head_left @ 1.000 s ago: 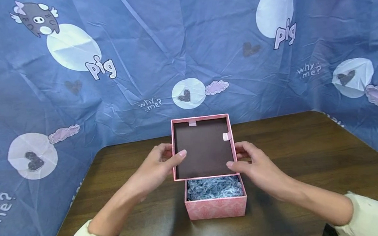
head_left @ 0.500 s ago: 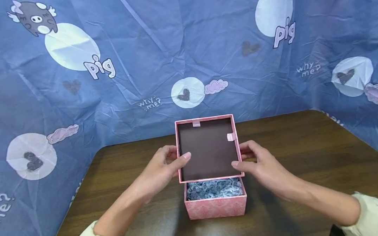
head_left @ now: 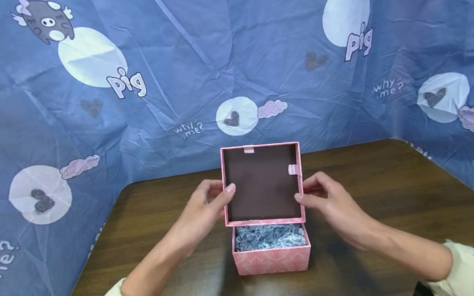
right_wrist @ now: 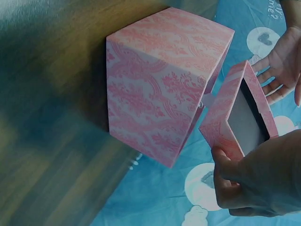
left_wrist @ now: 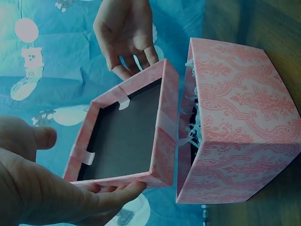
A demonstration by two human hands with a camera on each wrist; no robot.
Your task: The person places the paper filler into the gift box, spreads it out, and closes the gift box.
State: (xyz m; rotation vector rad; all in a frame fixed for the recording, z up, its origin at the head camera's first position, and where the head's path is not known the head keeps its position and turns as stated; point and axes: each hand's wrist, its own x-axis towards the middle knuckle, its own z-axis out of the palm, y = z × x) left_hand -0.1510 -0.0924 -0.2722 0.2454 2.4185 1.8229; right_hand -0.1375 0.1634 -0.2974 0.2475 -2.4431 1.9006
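Between my two hands a square pink box lid stands tilted up, its dark brown inside facing me. My left hand holds the lid's left side, fingers along the outer wall and thumb over the inside. On the opposite side, my right hand grips the lid's edge with thumb and fingers. Two pale tabs show inside the lid, at its top and right walls. Below and in front of the lid sits a pink patterned box, partly filled with grey-blue shredded paper. The lid hides the box's back edge.
The box rests on a dark brown wooden table. Behind and beside the table hangs a blue cloth printed with pigs, hearts and clouds. A narrow pale ribbon shows between box and lid in the right wrist view.
Both hands have shifted the lid slightly to the right, and its tilt has straightened so that its lower edge looks level. The box has stayed in place.
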